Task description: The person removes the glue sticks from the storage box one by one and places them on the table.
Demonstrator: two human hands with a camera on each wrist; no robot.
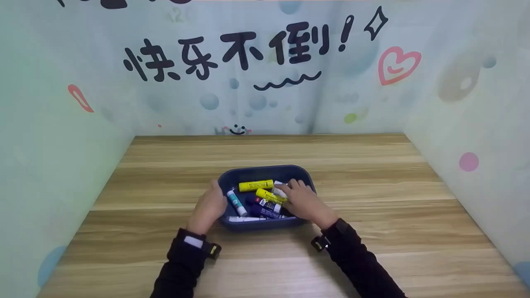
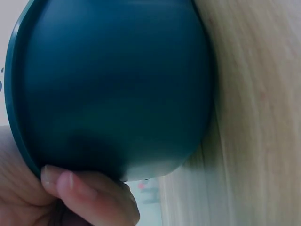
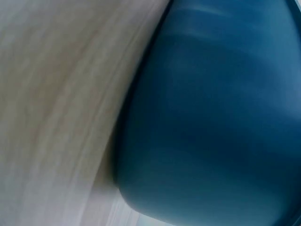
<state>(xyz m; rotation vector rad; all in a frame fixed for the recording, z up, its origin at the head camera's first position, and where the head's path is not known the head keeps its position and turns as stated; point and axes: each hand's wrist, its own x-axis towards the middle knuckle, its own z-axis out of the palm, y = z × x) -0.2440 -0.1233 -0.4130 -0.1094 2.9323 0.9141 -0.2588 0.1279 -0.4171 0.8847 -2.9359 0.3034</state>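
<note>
A dark blue oblong basin sits on the table holding several stick-shaped things. My left hand grips its left end; in the left wrist view the curled fingers lie against the outer wall just below the rim. Reaching in over the right end, my right hand has its fingers spread above a white piece and the end of a short yellow glue stick. A longer yellow glue stick lies near the back wall. A teal and white glue stick lies at the left. The right wrist view shows only the basin's outer wall and the table.
Dark blue tubes with printed labels lie in the basin's middle, and a white tube along its front wall. The wood-grain table is bounded by a printed cloth backdrop behind and on both sides.
</note>
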